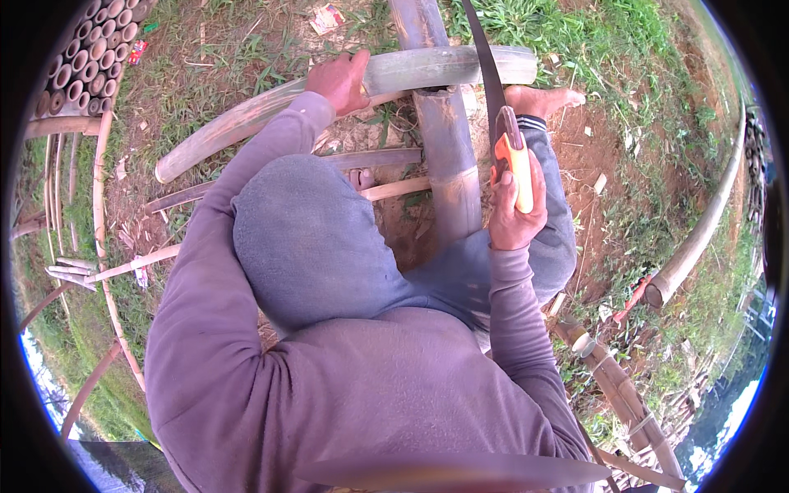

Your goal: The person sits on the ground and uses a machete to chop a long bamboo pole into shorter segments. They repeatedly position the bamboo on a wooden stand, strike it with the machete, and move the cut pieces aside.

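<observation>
A thick green-grey bamboo pole (444, 69) lies crosswise over an upright-running, darker bamboo log (450, 177). My left hand (339, 84) is closed over the crosswise pole, left of where the two meet. In my right hand (519, 201) is a handsaw, gripped by its orange handle (514, 164). Its long dark blade (486, 62) points away from me and passes across the pole near its right end. Whether the teeth touch the bamboo, I cannot tell. My bare foot (542, 100) is beside the pole's right end.
Split bamboo strips (374, 159) lie under the pole on the left. Stacked bamboo tubes (92, 62) fill the far left corner, by a bamboo frame (100, 197). To the right are a long pole (699, 222) and a tied bamboo bundle (616, 382), with grass and wood chips on the soil.
</observation>
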### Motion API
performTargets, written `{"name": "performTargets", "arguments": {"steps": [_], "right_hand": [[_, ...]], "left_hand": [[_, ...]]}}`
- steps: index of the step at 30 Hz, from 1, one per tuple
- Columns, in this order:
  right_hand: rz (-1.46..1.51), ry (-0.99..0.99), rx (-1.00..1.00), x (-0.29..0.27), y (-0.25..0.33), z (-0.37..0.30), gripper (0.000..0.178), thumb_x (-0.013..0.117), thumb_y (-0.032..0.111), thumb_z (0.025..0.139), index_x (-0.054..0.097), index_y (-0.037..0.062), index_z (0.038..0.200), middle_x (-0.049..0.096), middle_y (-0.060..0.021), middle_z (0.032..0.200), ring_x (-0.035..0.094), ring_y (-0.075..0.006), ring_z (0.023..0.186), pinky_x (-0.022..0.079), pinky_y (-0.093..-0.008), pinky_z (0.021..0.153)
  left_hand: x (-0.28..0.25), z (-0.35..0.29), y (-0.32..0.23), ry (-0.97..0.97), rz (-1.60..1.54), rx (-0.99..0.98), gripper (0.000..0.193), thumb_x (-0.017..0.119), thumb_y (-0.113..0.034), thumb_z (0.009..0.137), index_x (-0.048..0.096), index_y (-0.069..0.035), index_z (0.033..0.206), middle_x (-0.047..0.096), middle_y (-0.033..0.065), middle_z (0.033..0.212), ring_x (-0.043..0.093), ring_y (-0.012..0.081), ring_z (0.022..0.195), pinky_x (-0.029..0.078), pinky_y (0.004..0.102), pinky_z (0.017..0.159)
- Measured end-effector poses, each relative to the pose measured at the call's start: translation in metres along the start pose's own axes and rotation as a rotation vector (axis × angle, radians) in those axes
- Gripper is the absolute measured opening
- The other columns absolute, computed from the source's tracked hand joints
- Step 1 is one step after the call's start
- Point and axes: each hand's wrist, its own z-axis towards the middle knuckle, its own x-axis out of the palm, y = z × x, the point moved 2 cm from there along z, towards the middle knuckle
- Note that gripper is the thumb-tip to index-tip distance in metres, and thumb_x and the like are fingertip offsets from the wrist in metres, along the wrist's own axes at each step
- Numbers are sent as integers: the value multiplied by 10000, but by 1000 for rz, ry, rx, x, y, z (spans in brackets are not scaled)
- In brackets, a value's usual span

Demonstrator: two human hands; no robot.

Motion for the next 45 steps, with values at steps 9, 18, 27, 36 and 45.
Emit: {"name": "performTargets", "arguments": {"steps": [9, 18, 27, 36, 45], "right_hand": [[-163, 86, -81, -46, 59, -52, 485, 697, 79, 1035, 566, -80, 1475, 693, -238, 1410, 736, -297, 1213, 614, -403, 1016], [-175, 62, 14, 16, 21, 29, 452, 731, 92, 1022, 628, -54, 1437, 740, -193, 1346, 720, -215, 1209, 592, -350, 996], [286, 69, -37, 14, -50, 6, 610, 749, 253, 1052, 509, -61, 1516, 590, -191, 1488, 623, -284, 1334, 625, -386, 1028], [-257, 11, -79, 32, 18, 47, 478, 746, 104, 1012, 617, -39, 1449, 735, -199, 1349, 735, -250, 1197, 591, -382, 1003], [-260, 122, -69, -45, 72, -49, 476, 674, 130, 1066, 558, -102, 1465, 686, -242, 1390, 709, -297, 1230, 613, -402, 1002]], "left_hand": [[-5, 5, 15, 65, -67, 70, 824, 924, -394, 750, 517, -118, 1410, 765, 181, 1144, 731, 432, 1111, 567, 554, 961], [-15, 0, 9, 134, -67, 10, 869, 918, -411, 703, 538, -159, 1443, 781, 163, 1120, 745, 420, 1078, 574, 551, 946], [-11, 40, 28, 367, -329, 140, 896, 933, -363, 625, 612, -110, 1423, 754, 185, 1216, 730, 395, 1128, 560, 491, 1003], [5, 10, 13, 19, -149, 87, 854, 938, -387, 689, 564, -116, 1407, 728, 189, 1265, 730, 427, 1104, 568, 538, 988], [-1, 8, 15, 77, -76, 25, 813, 890, -451, 718, 559, -161, 1401, 754, 166, 1157, 732, 424, 1082, 564, 561, 923]]}}
